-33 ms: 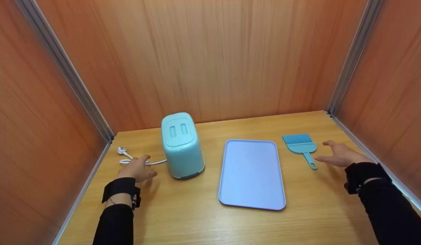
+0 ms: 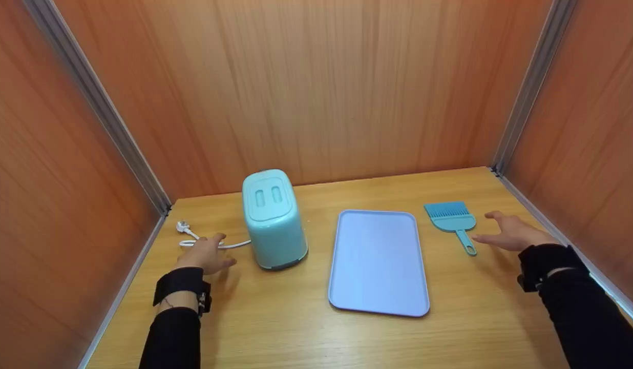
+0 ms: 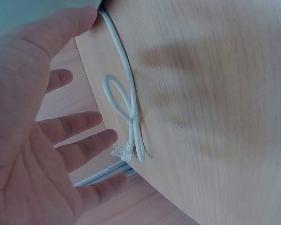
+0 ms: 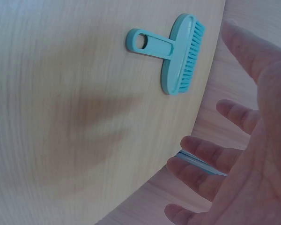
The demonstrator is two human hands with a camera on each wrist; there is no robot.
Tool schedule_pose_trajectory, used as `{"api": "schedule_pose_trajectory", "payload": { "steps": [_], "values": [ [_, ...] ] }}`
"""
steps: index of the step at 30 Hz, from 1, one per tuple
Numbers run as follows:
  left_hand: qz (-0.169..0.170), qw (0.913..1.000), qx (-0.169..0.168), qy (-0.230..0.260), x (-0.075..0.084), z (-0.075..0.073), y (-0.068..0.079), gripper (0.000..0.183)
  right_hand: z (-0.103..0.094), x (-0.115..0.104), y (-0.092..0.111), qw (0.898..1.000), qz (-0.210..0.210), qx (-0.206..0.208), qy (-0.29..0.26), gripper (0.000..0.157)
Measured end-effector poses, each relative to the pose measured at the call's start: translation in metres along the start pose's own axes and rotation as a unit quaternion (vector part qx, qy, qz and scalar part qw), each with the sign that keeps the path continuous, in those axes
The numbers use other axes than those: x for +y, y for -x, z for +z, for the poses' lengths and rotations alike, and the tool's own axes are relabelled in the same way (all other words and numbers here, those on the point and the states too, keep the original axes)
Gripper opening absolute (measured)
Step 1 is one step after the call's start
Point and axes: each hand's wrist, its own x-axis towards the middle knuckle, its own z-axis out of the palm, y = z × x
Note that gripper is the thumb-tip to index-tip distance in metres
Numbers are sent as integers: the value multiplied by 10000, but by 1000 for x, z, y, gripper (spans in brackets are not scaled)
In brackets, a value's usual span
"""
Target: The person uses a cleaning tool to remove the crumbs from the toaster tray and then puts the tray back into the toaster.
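My left hand (image 2: 205,255) hovers above the table at the left, fingers spread and holding nothing. Beneath and beyond it lies a white power cord (image 3: 120,51), looped and tied, with its plug (image 3: 125,153) at the end. The cord runs to a light blue toaster (image 2: 276,230), which stands upright to the right of that hand. Over at the right, my right hand (image 2: 516,233) is also in the air with fingers apart and nothing in it. Just left of it a small blue brush (image 2: 454,221) lies flat, its handle (image 4: 154,46) pointing toward the person.
A lilac rectangular tray (image 2: 378,261) lies between the toaster and the brush. The wooden tabletop (image 2: 275,318) is bounded by wood-grain panels (image 2: 316,92) at the back and both sides, with metal strips at the corners.
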Motion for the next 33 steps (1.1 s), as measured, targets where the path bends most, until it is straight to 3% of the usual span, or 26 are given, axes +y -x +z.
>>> {"api": "schedule_pose_trajectory", "payload": {
  "steps": [12, 26, 33],
  "values": [
    [-33, 9999, 44, 90, 4, -4, 1, 83, -3, -18, -12, 9997, 85, -134, -163, 113],
    [181, 9991, 273, 252, 5, -9, 6, 83, 4, -46, -29, 9990, -253, -160, -343, 109],
    [276, 9942, 363, 978, 10, -14, 5, 84, 14, -74, -36, 9970, -474, -205, -582, 104]
  ]
}}
